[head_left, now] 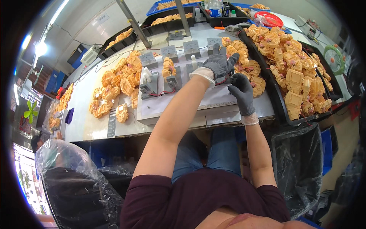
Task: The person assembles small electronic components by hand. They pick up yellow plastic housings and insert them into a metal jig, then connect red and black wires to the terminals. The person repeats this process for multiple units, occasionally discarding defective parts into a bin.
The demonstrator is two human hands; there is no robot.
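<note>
My left hand (218, 65), in a grey glove with a pale cuff, reaches over the right part of a white board (167, 105), fingers stretched and spread. My right hand (243, 94), also gloved, curls its thumb and fingers around a small dark part (231, 80) at the rightmost fixture; what exactly it grips is unclear. A yellow-orange plastic housing (168, 68) stands in a metal fixture (174, 82) left of my hands. Another fixture (148, 84) carries a white handle (147, 74). Behind them several analog panel meters (191, 49) line up. My left hand partly hides the fixtures beneath.
Loose housings (122, 82) pile up left of the board, and more (249, 68) lie at its right. A black tray (267, 84) heaped with housings borders the right side. Metal posts (133, 23) rise behind the meters. Plastic-lined bins (72, 191) stand below the table's front edge.
</note>
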